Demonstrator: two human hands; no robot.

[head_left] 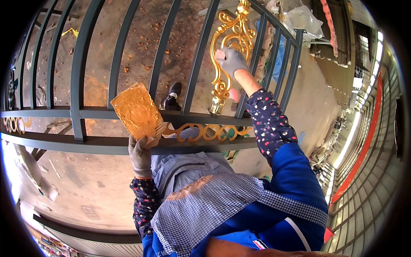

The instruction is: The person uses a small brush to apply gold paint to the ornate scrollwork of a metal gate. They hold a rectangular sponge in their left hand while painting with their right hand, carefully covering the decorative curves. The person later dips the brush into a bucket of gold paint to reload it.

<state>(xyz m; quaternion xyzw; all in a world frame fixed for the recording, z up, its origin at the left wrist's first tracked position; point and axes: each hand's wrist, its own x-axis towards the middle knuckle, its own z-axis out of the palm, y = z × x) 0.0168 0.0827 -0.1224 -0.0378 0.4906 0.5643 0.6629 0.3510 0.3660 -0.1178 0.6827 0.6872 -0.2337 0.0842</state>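
My left hand (140,157), in a grey glove, grips a rectangular board (137,109) by its near corner. Thick gold-coloured paint or paste coats the board's face, and a pale ridged edge shows by my fingers. Over the far right part of a dark grey metal railing (145,113), my right hand (234,61), gloved too, pinches a small pinkish pad (220,55). That hand lies over a gold scrollwork ornament (216,81) set between the bars, hiding part of its middle. Whether the pad touches the metal I cannot tell.
A band of gold-brown scrolls (205,132) runs between the railing's two near rails. Beneath the bars, brown crumbs litter the stained floor (141,55), where a dark shoe (175,88) shows. Clear plastic sheeting (303,22) lies beyond the railing's right end.
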